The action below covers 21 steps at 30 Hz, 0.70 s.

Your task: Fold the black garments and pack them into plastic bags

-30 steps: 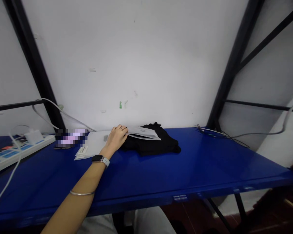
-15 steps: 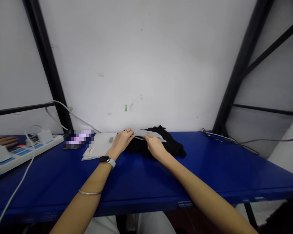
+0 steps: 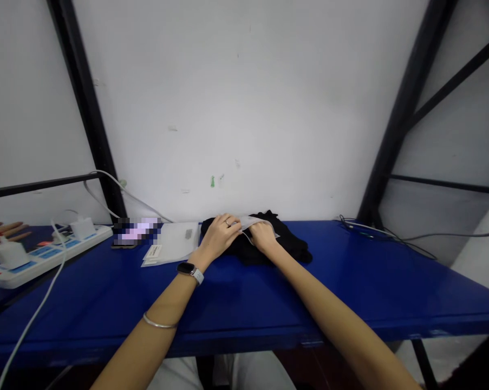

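on the blue table (image 3: pixel 350 281), the left hand (image 3: pixel 220 238) is resting against the thin white packet (image 3: pixel 257 223), grip unclear, while the right hand (image 3: pixel 262 237) is pinching its edge. the packet is lying on black cloth (image 3: pixel 295 252), handling light and floppy, best taken by that edge.

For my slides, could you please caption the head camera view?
Left hand and right hand hold a white sheet over black cloth on a blue table.

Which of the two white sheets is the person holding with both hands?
The sheet over the black cloth, between the left hand and right hand. The other white sheet lies flat on the blue table, untouched.
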Each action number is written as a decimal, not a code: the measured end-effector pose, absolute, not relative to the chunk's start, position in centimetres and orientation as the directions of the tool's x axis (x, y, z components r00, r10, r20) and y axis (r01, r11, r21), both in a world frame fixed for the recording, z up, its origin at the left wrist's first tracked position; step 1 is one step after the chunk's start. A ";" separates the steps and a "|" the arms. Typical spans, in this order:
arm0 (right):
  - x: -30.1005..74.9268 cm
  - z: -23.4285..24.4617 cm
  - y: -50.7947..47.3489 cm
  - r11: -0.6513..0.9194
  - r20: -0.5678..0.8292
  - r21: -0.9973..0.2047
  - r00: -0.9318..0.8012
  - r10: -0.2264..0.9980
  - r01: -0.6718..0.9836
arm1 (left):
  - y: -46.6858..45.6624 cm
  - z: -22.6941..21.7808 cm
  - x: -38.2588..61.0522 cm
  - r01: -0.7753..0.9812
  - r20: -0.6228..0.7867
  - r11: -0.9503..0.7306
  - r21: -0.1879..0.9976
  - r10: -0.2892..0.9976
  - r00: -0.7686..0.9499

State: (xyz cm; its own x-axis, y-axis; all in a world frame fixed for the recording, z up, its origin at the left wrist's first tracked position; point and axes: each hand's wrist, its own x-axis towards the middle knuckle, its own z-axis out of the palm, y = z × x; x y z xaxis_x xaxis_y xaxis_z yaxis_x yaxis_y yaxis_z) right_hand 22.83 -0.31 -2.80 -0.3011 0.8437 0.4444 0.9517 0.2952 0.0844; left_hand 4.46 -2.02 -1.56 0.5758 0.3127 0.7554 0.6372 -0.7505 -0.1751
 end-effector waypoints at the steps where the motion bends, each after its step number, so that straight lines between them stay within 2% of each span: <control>1: 23.0 -2.7 0.0 0.286 0.451 0.025 -0.266 0.852 0.958 | -2.0 -1.5 4.4 0.633 0.755 -0.760 -0.148 0.327 0.569; 2: 23.3 -2.6 0.1 0.304 0.472 -0.048 -0.247 0.847 0.951 | -2.0 -1.4 4.3 0.630 0.748 -0.768 -0.113 0.352 0.563; 4: 24.1 -2.0 0.3 0.447 0.547 -0.227 -0.267 0.793 0.865 | -1.8 -1.3 3.8 0.630 0.711 -0.776 -0.032 0.425 0.560; 6: 24.9 -1.3 0.1 0.642 0.621 -0.399 -0.322 0.714 0.655 | -1.4 -1.2 3.0 0.640 0.650 -0.767 0.040 0.507 0.566; 8: 25.6 -0.5 -0.3 0.733 0.641 -0.550 -0.360 0.678 0.401 | -1.1 -1.0 2.0 0.677 0.600 -0.731 0.083 0.579 0.551; 11: 26.4 0.7 -1.0 0.671 0.633 -0.738 -0.273 0.724 0.069 | -0.7 0.0 -0.2 0.776 0.620 -0.622 0.109 0.652 0.436; 14: 27.6 1.5 -1.0 0.619 0.626 -0.767 0.021 0.780 -0.169 | -0.7 1.1 -3.4 0.877 0.707 -0.460 0.137 0.666 0.239; 16: 28.7 1.4 -0.5 0.635 0.620 -0.757 0.134 0.773 -0.154 | -0.9 1.5 -5.9 0.942 0.739 -0.284 0.180 0.671 0.062; 18: 29.9 0.9 0.2 0.637 0.631 -0.771 0.131 0.765 -0.011 | -0.9 1.4 -8.3 0.972 0.717 -0.113 0.208 0.693 -0.073; 21: 31.4 -0.1 1.1 0.596 0.624 -0.769 0.070 0.778 0.230 | -0.4 0.4 -11.0 0.976 0.547 -0.010 0.216 0.830 -0.113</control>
